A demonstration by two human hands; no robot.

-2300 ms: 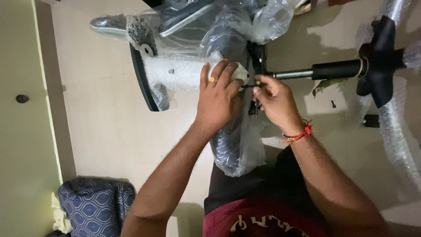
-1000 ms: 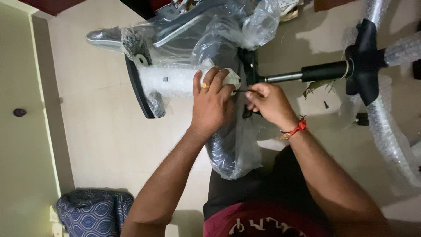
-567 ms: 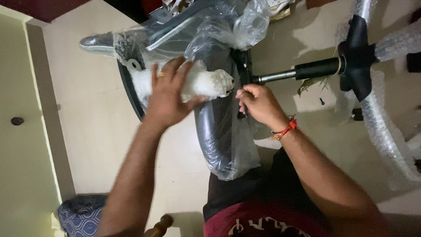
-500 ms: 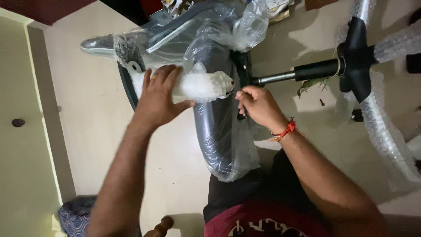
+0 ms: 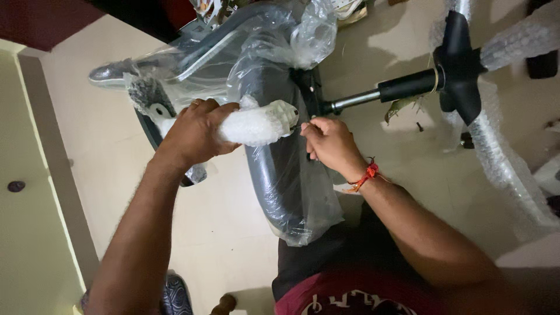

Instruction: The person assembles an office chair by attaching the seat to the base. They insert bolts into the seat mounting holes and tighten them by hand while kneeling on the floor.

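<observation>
An office chair lies on its side on the tiled floor, its black seat (image 5: 280, 175) covered in clear plastic. My left hand (image 5: 195, 134) grips a chair armrest wrapped in white foam sheet (image 5: 256, 125), holding it against the seat. My right hand (image 5: 329, 143), with a red thread at the wrist, is closed on a small thin tool at the armrest's right end, next to the seat's underside bracket (image 5: 309, 96); the tool's tip is hidden. The chair's gas column (image 5: 402, 87) runs right to the black star base (image 5: 461, 67).
Base legs wrapped in bubble wrap (image 5: 501, 163) spread at the right. Loose clear plastic (image 5: 309, 35) bunches at the top. A blue patterned cushion (image 5: 175, 294) lies near my left elbow. A dark round floor fitting (image 5: 16, 186) sits at the left by a grey border strip.
My left hand let go near my right hand and slid left along the foam-wrapped armrest, now gripping its middle. My right hand stayed at the armrest's end.
</observation>
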